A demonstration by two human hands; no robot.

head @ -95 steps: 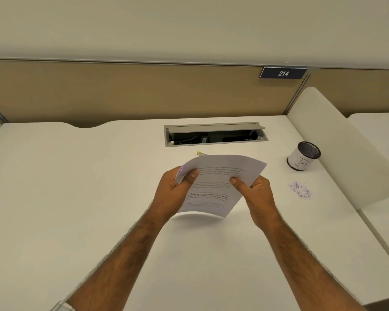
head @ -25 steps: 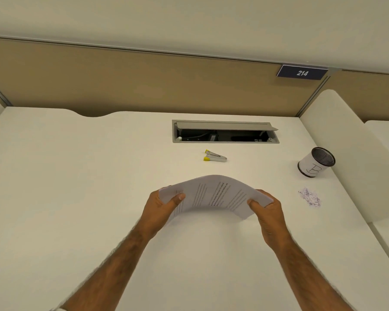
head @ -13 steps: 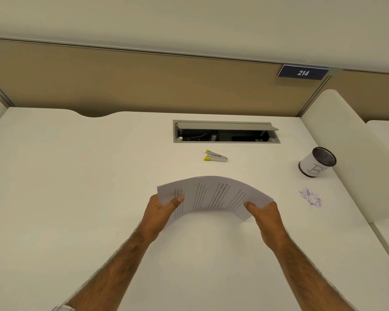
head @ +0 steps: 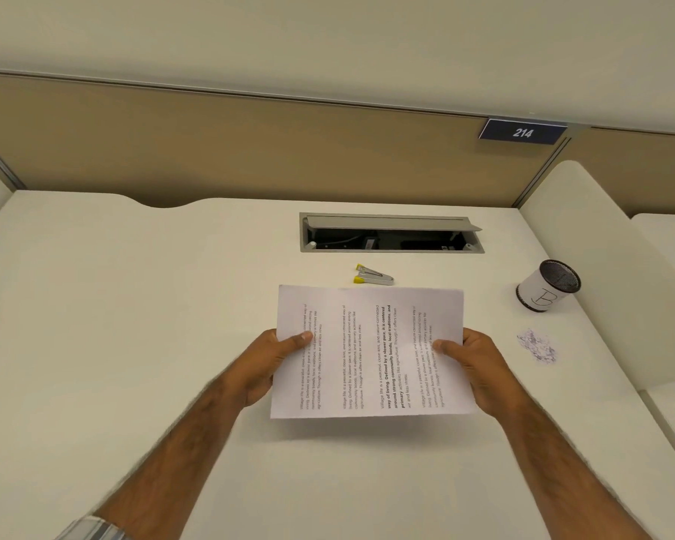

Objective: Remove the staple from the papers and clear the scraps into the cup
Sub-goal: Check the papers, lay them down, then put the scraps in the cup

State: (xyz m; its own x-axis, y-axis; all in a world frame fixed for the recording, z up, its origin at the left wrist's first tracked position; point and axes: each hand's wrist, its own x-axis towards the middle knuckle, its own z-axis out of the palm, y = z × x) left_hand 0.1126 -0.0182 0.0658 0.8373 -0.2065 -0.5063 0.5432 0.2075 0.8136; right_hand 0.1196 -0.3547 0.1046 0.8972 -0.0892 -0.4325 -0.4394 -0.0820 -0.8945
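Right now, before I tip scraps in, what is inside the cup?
The cup stands upright, showing a dark mesh inner wall. Its bottom is hidden by the near rim, so contents cannot be told. The scraps lie outside on the desk, nearer the person.

A cream-white desk (head: 94,325) fills most of the view, its surface smooth and evenly lit with soft shadows. Its far edge has a shallow curved notch toward the left. Set into the desk near the back is a grey cable hatch (head: 390,232), its lid propped open over a dark recess with cables inside. Behind the desk stands a tan partition (head: 230,150) with a thin metal rail along the top and a pale wall (head: 328,37) above. A dark blue sign (head: 522,132) reading 214 sits at the partition's upper right. A white rounded divider (head: 593,243) rises along the right side.
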